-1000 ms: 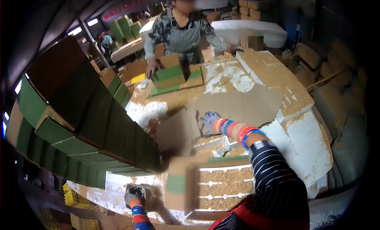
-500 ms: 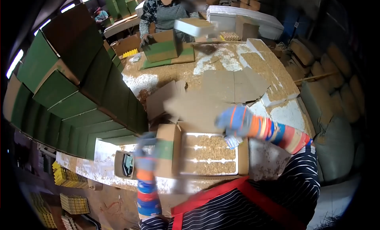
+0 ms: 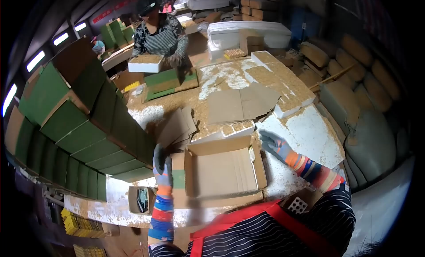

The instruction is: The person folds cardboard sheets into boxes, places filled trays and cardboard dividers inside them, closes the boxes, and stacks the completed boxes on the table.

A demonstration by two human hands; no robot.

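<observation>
An open cardboard box (image 3: 189,173) sits in front of me on the table. A flat brown cardboard sheet (image 3: 223,170) lies inside it and covers what is beneath. My left hand (image 3: 163,166), in a grey glove, is just left of the box with its fingers pointing away from me and nothing visible in them. Off the box's right far corner, my right hand (image 3: 275,145) is open, its gloved fingers spread and empty. A small pale label or slip (image 3: 252,155) shows at the box's right inner wall.
Green-sided boxes (image 3: 95,133) are stacked high at left. A small container (image 3: 141,199) stands at the near left. Loose cardboard sheets (image 3: 241,104) lie beyond the box. Across the table, a co-worker (image 3: 159,40) handles a white foam tray (image 3: 146,64). Sacks (image 3: 354,102) line the right.
The cardboard sheet has come down into the box, over the grain-filled foam tray. Both my hands are now beside the box. The co-worker's foam tray is now over the green box; my view has shifted.
</observation>
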